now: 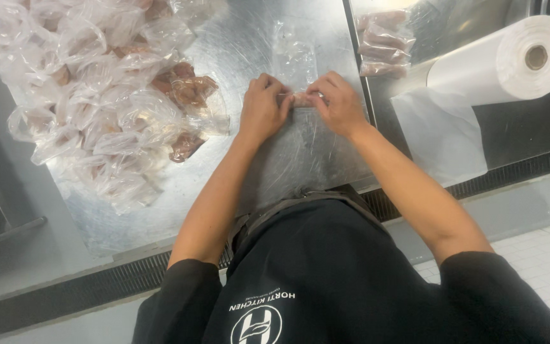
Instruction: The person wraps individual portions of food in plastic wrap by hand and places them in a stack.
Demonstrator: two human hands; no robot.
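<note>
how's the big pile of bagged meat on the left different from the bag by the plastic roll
The pile of bagged meat is many crumpled bags heaped together; the single bag lies alone. The pile sits left of the left hand; the single bag lies beyond the right hand, next to the plastic roll. The pile's meat looks like darker chunks; the single bag's pieces look paler and longer. Both are clear plastic holding meat on the steel table.

We see the left hand (262, 105) and right hand (337, 102) pinching what looks like a small clear bag (295, 60) on the steel bench (160, 216), filled bags (97, 95) heaped just beside.
</note>
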